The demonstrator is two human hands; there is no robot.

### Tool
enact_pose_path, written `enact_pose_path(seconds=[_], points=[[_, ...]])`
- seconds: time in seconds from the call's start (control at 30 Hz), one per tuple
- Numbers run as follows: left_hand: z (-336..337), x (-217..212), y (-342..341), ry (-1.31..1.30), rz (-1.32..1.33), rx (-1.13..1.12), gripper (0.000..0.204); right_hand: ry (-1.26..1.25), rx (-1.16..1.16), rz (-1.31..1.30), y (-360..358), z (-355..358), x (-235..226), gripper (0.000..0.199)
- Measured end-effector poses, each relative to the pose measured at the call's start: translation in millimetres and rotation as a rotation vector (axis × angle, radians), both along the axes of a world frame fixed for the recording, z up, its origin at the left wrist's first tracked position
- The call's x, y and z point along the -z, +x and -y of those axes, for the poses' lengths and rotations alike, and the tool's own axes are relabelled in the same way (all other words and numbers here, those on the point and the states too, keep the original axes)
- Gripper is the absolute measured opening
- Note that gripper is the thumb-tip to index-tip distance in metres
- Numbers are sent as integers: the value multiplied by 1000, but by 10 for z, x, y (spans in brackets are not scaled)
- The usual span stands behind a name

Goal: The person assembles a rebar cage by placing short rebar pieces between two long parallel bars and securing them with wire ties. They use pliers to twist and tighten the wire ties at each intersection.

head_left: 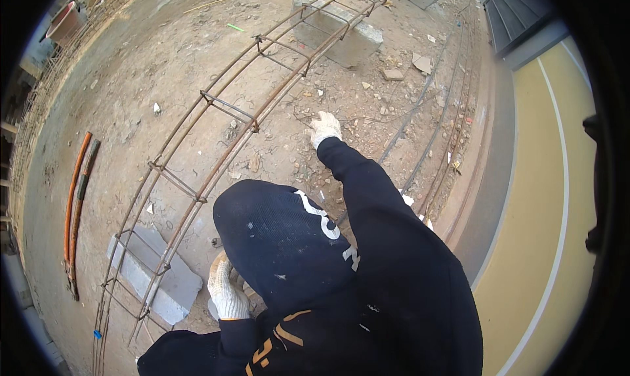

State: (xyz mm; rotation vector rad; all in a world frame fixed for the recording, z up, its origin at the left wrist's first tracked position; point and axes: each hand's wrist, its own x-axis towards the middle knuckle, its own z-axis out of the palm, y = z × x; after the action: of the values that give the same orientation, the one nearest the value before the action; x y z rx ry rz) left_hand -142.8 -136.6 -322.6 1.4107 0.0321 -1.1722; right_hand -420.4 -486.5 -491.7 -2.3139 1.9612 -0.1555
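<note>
Two gloved hands at work beside the rebar cage (pixel 230 113), a long rusty run of bars and square ties propped on concrete blocks (pixel 157 277). Right hand (pixel 325 128) reaches down just past the cage, fingers curled toward thin loose wire (pixel 387 120) on the dirt; whether it pinches anything, I cannot tell. Left hand (pixel 226 292) rests near the cage's close end, seemingly holding nothing. That cage looks heavy, stiff and rough: best gripped at a tie.

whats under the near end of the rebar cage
A grey concrete block lies under the rebar cage, propping it off the dirt ground. The block's underside and the ground beneath it are covered.
</note>
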Motion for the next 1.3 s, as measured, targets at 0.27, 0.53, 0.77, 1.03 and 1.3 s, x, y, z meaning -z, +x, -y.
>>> enact_pose_path(seconds=[0.27,0.53,0.77,1.03,1.3], points=[[268,-1311,-159,-465,811,153,36,-505,-362,429,-97,-1129,-2218,43],[736,-1844,-667,-668,272,437,28,-529,-741,351,651,-2421,-3681,42],[235,-1858,375,-866,87,-270,24,-453,-1062,132,715,-2499,-4233,37],[-235,-1475,1030,-798,229,-944,19,187,-1399,116,1668,-2734,-3671,13],[-230,-470,375,-467,-22,-738,34,22,-1595,-467,1770,-2015,-2654,24]])
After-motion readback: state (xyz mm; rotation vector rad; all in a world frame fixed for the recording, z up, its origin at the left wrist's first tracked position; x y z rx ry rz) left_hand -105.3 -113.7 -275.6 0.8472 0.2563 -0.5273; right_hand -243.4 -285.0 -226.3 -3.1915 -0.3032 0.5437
